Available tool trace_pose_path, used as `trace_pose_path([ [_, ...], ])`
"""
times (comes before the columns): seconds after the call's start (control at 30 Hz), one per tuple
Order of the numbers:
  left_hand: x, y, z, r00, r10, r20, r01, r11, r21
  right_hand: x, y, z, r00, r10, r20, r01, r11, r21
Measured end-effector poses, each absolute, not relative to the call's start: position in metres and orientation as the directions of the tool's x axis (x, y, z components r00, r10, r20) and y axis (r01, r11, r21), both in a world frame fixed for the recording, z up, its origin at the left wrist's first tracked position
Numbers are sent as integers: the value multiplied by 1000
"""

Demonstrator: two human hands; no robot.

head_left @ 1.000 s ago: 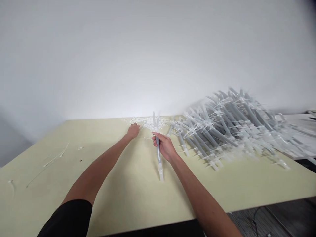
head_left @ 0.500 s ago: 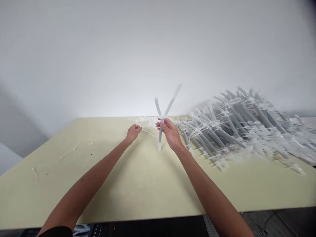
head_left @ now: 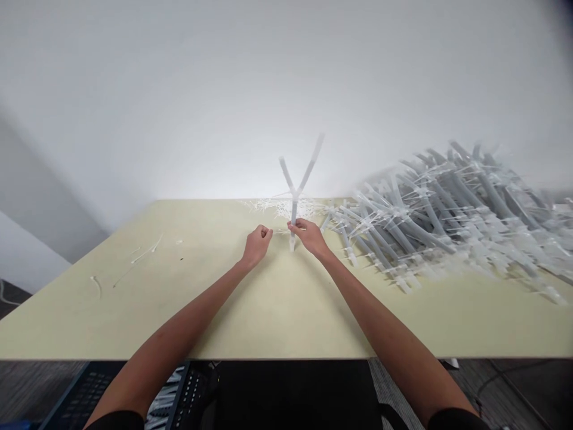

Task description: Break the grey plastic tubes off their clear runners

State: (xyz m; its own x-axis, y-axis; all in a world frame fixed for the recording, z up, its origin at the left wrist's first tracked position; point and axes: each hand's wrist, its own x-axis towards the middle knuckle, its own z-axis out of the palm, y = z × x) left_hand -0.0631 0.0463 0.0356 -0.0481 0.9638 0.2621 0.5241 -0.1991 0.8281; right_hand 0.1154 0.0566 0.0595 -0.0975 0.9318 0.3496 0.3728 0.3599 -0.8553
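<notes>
My right hand (head_left: 308,236) grips the lower stem of a Y-shaped piece of grey translucent tubing (head_left: 294,209), held upright with its two arms spread upward. A clear fitting shows at the bottom of the stem, and thin white ends stick out at the fork. To the left, my left hand (head_left: 258,245) is closed in a pinch, and a thin white cable tie (head_left: 281,232) runs from its fingertips toward the stem. Whether the tie touches the tube I cannot tell. Behind the tubing lies a loose heap of white cable ties (head_left: 268,206).
A large pile of similar tube assemblies (head_left: 430,221) covers the table's right side. Several loose tie pieces (head_left: 143,254) lie on the left of the pale yellow table (head_left: 277,316). A white wall (head_left: 179,119) stands behind. Below the front edge sits a dark crate (head_left: 179,400) with tubing inside.
My right hand has shifted its hold from the fork down to the lower stem, so the fork now stands above it. My left hand has come closer to the tubing. The view has tilted downward.
</notes>
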Motion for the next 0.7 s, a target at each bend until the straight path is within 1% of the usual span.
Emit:
trace_pose_path([
  [0.1, -53, 48, 32, 45, 961, 274, 558, -252, 791, 125, 57, 46, -118, 940, 321, 425, 340, -839],
  [0.2, -46, 50, 30, 146, 941, 306, 593, -331, 734, 132, 55, 41, -122, 929, 348, 472, 363, -803],
  [0.33, -40, 52, 33, 252, 890, 380, 619, -451, 643, 136, 51, 44, -190, 903, 386, 529, 425, -735],
  [0.5, -36, 52, 39, 280, 867, 412, 624, -490, 608, 139, 49, 47, -241, 924, 298, 628, 383, -677],
  [0.6, -35, 51, 42, 287, 856, 429, 642, -505, 577, 141, 50, 47, -246, 924, 293, 684, 380, -623],
  [0.7, -33, 47, 42, 314, 828, 465, 660, -542, 519, 143, 50, 46, -246, 923, 296, 688, 381, -617],
])
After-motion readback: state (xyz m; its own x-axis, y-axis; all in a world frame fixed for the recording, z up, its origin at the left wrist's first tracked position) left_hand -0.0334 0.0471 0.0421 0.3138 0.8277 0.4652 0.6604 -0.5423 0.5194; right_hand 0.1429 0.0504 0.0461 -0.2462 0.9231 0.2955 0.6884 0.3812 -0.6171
